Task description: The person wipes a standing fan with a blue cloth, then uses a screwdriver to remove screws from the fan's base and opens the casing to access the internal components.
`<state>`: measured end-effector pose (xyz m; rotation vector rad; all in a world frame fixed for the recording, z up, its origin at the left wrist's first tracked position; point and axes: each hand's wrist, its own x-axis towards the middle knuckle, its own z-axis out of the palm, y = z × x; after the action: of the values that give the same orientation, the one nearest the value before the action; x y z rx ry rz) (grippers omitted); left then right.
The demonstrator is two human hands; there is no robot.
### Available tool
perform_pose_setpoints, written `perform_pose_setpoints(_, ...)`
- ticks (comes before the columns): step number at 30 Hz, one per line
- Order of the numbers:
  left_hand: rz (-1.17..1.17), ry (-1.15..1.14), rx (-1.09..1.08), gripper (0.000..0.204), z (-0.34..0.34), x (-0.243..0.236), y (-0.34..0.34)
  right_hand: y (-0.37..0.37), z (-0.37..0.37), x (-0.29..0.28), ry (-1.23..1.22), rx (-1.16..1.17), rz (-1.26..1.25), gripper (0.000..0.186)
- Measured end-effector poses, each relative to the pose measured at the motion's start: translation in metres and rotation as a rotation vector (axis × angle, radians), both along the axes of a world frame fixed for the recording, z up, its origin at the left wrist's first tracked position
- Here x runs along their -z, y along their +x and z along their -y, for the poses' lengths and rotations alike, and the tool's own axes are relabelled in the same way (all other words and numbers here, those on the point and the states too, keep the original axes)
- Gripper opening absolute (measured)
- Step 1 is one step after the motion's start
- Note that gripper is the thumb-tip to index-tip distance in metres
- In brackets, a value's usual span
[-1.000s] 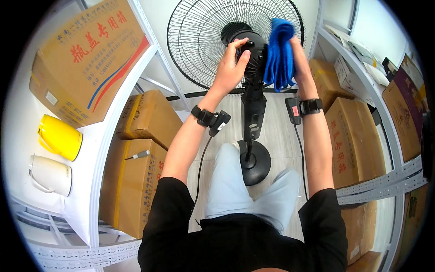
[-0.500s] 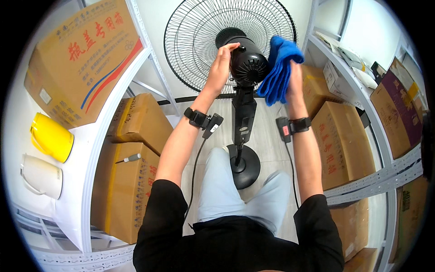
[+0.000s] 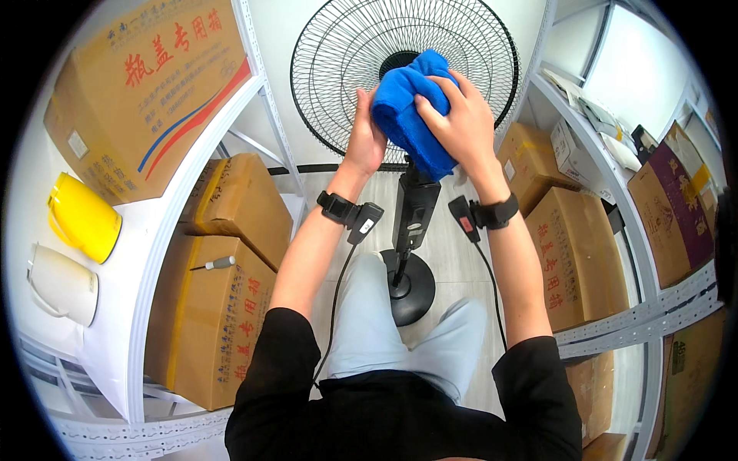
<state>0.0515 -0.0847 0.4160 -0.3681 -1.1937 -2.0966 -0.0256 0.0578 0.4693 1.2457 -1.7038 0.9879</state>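
The right hand (image 3: 466, 127) grips a blue cloth (image 3: 403, 104) over the black fan (image 3: 416, 213); the left hand (image 3: 365, 140), grip unclear, flanks the cloth, perhaps for steadiness.

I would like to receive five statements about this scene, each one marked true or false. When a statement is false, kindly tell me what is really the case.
1. The right hand holds the blue cloth. True.
2. The left hand rests on the person's knee. False: it is up beside the cloth.
3. A screwdriver lies on a cardboard box. True.
4. The yellow jug is on the floor. False: it is on the white shelf, next to a pale jug.
5. The base of the fan is round. True.
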Motion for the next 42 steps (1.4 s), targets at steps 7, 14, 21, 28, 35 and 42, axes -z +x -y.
perform_pose_setpoints(7,-0.037,-0.292,-0.180,0.065,-0.007,0.000,0.005,-0.002,-0.024,0.046,-0.235,-0.133,-0.012,0.036)
perform_pose_setpoints(14,-0.057,-0.646,-0.338,0.087,-0.040,0.013,0.046,0.039,-0.040,0.030,-0.310,0.009,-0.083,0.044)
perform_pose_setpoints(21,-0.105,-0.089,-0.305,0.031,-0.006,-0.012,0.037,0.062,-0.047,0.014,-0.170,-0.334,0.186,0.065)
perform_pose_setpoints(28,0.131,-0.424,-1.151,0.046,0.026,-0.030,-0.029,-0.012,-0.014,0.006,-0.240,-0.233,0.309,0.047)
perform_pose_setpoints(35,0.219,-0.486,-0.700,0.050,0.008,-0.005,-0.028,-0.029,-0.003,0.040,-0.156,-0.486,0.611,0.049)
perform_pose_setpoints(42,-0.005,-0.461,-0.690,0.056,0.001,0.042,-0.033,-0.030,0.001,0.044,-0.139,-0.421,0.411,0.044)
